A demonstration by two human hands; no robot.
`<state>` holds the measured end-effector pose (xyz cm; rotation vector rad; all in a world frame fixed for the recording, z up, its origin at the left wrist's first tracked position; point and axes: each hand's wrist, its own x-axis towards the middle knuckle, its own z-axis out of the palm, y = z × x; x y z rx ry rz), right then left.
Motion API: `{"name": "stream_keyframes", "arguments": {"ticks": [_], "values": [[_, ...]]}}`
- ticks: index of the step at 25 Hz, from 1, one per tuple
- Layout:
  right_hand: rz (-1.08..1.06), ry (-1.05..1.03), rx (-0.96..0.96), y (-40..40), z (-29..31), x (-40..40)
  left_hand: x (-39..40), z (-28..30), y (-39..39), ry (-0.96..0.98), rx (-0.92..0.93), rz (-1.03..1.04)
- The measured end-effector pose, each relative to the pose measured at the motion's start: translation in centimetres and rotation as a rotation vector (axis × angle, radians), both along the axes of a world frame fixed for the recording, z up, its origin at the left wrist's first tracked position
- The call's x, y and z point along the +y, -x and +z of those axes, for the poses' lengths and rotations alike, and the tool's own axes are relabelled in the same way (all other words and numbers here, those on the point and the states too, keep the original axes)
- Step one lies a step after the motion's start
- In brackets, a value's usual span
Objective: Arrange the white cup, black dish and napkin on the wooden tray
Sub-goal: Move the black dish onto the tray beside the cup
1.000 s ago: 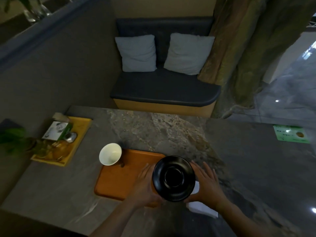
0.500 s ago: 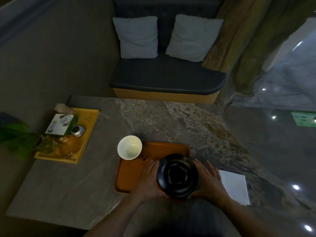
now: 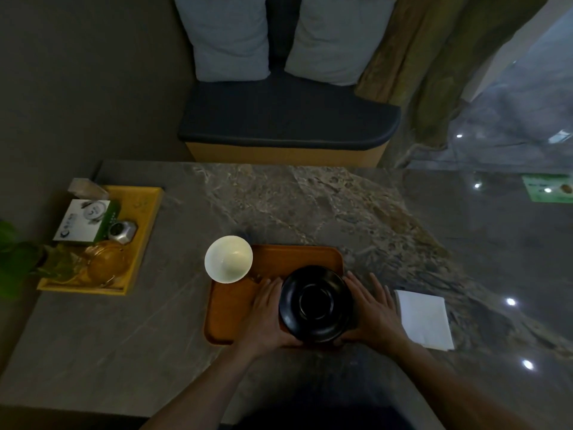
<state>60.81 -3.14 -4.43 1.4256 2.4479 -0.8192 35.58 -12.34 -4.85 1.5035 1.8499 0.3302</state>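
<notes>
hands cup a black dish [image 3: 315, 304] from both sides: the left hand [image 3: 266, 315] against its left rim, the right hand [image 3: 370, 308] against its right, fingers spread and curved round it. the dish is round, glossy, with a raised ring at its centre, and sits over the right end of the wooden tray [image 3: 235, 305]; whether it rests on the tray or is just above it, i cannot tell. this looks like the step of setting the dish in place. the white cup [image 3: 228, 259], empty and pale inside, stands at the tray's far left corner. the napkin [image 3: 424, 319], a flat white square, lies on the counter [image 3: 124, 352] just right of the right hand, off the tray. next would likely be letting go and bringing the napkin onto the tray.
</notes>
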Motion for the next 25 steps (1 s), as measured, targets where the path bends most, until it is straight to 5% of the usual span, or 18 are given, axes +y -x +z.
{"name": "stream_keyframes", "arguments": {"ticks": [25], "values": [[-0.003, -0.024, -0.026, 0.6, -2.0, 1.5, 1.7, -1.5, 0.5, 0.036, -0.025, 0.017]]}}
